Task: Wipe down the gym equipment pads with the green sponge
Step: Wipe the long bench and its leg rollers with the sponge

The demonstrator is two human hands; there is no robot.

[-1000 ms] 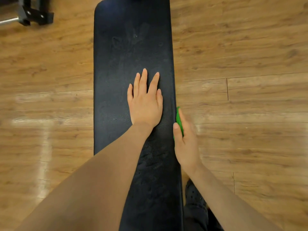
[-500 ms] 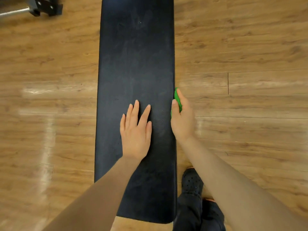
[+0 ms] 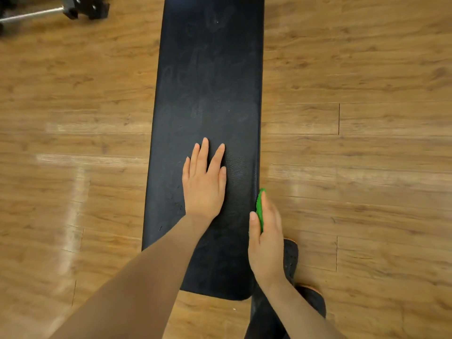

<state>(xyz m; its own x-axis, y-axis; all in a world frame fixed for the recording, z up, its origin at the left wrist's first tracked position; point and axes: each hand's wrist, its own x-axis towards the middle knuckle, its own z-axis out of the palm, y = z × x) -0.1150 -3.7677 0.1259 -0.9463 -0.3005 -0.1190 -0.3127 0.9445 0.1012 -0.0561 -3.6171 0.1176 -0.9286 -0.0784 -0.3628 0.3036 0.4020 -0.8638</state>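
Pinching the green sponge (image 3: pixel 260 208) between thumb and fingers, the right hand (image 3: pixel 266 243) is sliding it back toward the body along the pad's (image 3: pixel 208 81) right edge, nearer than half a second ago, while the left hand (image 3: pixel 205 184) is lying flat, fingers spread, farther up the pad

Both forearms bare, no sleeves in view; a black perforated clog-style shoe (image 3: pixel 291 261); dark trousers (image 3: pixel 266 319) below.
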